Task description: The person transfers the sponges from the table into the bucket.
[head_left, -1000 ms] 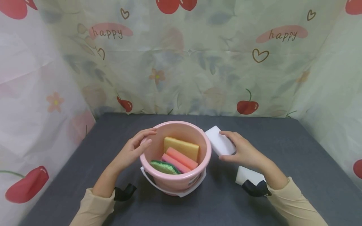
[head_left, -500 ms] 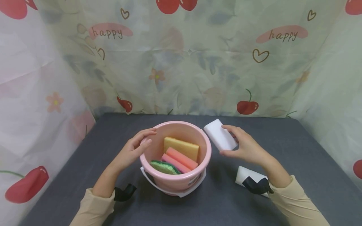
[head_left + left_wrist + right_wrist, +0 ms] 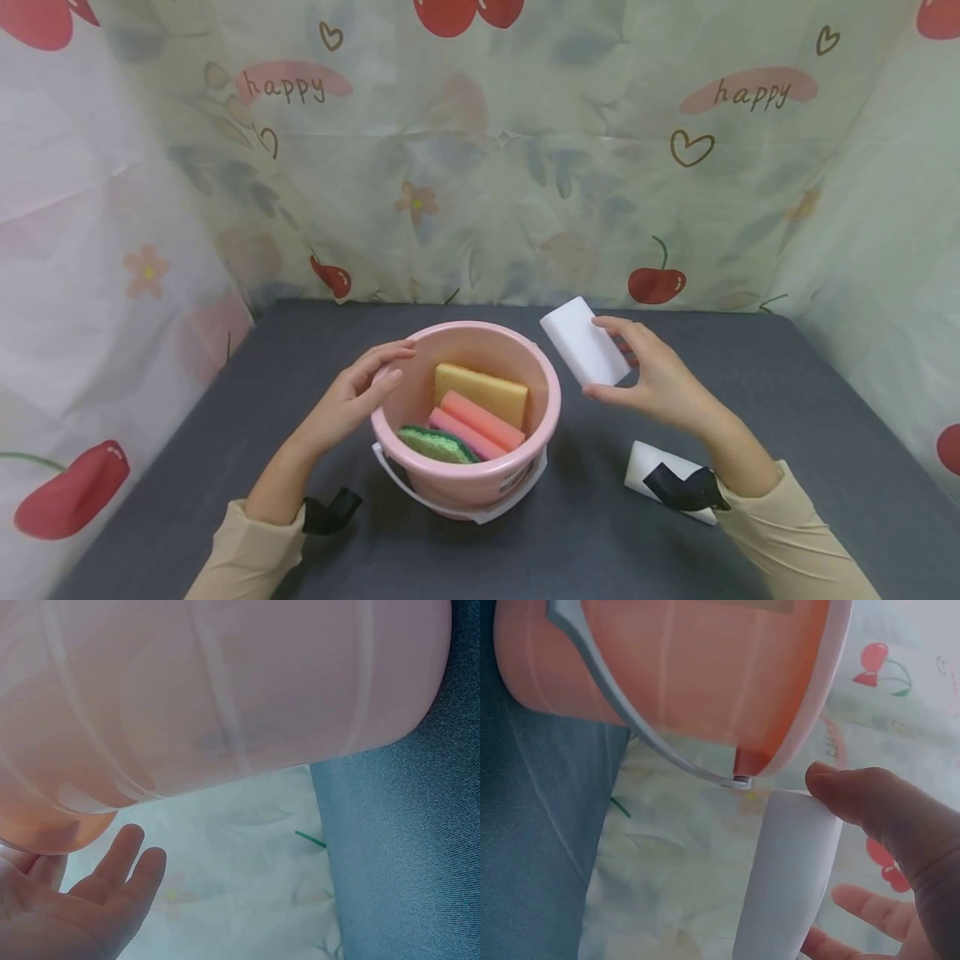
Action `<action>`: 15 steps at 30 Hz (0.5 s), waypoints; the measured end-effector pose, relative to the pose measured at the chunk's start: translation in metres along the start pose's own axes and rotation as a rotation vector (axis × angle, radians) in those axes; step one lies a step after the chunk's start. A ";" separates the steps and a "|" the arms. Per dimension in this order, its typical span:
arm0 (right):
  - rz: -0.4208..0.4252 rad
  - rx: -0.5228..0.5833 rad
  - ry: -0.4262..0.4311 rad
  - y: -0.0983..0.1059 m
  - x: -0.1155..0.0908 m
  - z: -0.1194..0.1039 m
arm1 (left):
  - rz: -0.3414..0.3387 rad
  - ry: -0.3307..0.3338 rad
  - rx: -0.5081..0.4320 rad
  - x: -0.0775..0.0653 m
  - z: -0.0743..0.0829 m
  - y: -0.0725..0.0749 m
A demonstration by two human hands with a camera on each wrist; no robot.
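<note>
A pink bucket (image 3: 465, 475) stands mid-table with a yellow sponge (image 3: 480, 387), two pinkish pieces and a green scrubbing sponge (image 3: 438, 444) inside. My left hand (image 3: 352, 392) holds the bucket's left rim between thumb and fingers. Two of its fingers (image 3: 142, 874) stick out loosely beside the wall in the left wrist view. To the bucket's right, my right hand (image 3: 656, 375) pinches a white block-shaped sponge (image 3: 585, 342) by its edges, raised and tilted near rim height. The right wrist view shows the thumb on one end of this white sponge (image 3: 787, 877).
A second white sponge (image 3: 652, 465) lies on the dark table (image 3: 585, 550) under my right wrist. The bucket's white handle (image 3: 450, 510) hangs down at its front. A printed curtain (image 3: 495, 208) encloses the back and sides.
My right hand has risen and moved slightly away with the white sponge, which now stands higher beside the bucket. The left hand and the bucket have stayed in place.
</note>
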State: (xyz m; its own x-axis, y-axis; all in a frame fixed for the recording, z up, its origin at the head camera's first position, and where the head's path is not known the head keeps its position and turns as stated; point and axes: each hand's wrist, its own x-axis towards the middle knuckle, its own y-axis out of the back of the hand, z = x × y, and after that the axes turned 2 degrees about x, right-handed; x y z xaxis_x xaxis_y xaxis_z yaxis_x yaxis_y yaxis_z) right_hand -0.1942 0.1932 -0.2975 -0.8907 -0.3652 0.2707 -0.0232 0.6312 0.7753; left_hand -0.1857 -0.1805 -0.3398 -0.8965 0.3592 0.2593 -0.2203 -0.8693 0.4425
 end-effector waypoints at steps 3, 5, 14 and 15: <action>0.006 0.007 -0.004 0.001 0.000 -0.002 | -0.001 -0.004 -0.002 0.000 0.000 0.000; 0.012 0.011 -0.006 0.001 0.000 -0.004 | -0.001 -0.007 -0.001 0.000 0.000 0.000; 0.045 0.007 0.004 0.002 0.000 -0.011 | -0.002 -0.009 -0.004 0.000 -0.001 0.000; 0.050 0.005 0.006 0.003 0.000 -0.012 | -0.002 -0.008 -0.004 0.000 -0.001 0.000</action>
State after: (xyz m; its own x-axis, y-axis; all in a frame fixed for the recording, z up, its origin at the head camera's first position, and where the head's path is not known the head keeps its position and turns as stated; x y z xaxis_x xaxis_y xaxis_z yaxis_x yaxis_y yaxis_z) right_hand -0.1890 0.1866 -0.2884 -0.8880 -0.3374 0.3123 0.0190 0.6518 0.7581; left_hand -0.1857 -0.1808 -0.3406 -0.8927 0.3642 0.2655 -0.2241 -0.8697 0.4397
